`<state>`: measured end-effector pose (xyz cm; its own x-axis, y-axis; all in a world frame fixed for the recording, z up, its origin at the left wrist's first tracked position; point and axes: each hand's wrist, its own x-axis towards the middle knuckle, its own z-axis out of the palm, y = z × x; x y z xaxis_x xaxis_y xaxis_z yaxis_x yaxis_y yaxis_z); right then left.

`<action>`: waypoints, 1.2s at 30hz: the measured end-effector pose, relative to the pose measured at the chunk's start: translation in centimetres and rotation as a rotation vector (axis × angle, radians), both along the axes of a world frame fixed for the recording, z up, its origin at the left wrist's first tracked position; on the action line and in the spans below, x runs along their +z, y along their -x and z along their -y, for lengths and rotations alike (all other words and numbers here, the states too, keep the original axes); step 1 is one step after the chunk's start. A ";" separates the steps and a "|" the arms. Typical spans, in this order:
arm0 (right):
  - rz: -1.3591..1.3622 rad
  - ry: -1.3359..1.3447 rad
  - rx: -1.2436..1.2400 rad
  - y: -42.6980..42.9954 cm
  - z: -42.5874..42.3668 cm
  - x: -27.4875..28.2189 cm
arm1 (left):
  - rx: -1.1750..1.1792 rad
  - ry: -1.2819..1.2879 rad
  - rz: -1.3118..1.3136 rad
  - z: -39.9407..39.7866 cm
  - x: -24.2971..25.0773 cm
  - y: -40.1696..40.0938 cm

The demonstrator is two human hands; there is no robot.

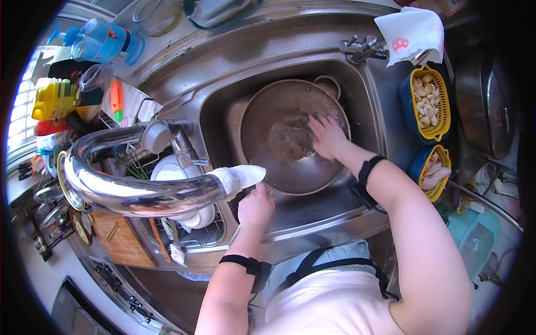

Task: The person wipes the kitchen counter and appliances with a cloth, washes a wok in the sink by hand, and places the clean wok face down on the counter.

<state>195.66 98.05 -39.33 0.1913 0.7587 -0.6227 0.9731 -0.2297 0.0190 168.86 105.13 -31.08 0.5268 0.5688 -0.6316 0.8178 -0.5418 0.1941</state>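
A large round metal pan (289, 130) holding water lies in the sink basin (222, 109), one loop handle at its upper right. My right hand (327, 136) is inside the pan at its right side, fingers spread, in or just over the rippling water. At the pan's lower left rim, my left hand (256, 206) is closed around the pan's other handle, mostly hidden by my fingers. Just above that hand ends the large chrome faucet (146, 188), its tip wrapped in a white cloth (243, 176).
Right of the basin stand a yellow basket of garlic cloves (426, 102) and a smaller basket with raw meat (435, 173). A dish rack with white bowls (199, 217) and a wooden cutting board (119, 238) are at left. A second tap (362, 48) is behind the basin.
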 end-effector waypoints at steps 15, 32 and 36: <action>0.127 0.082 0.106 0.0 2.9 3.5 | 0.020 0.018 0.016 0.0 -0.1 0.2; -1.379 0.065 -0.564 10.7 -3.1 5.2 | 0.031 0.021 0.011 0.0 -0.5 0.6; -0.603 0.278 -0.159 5.0 2.4 5.5 | 0.004 0.017 -0.012 0.1 -0.4 0.5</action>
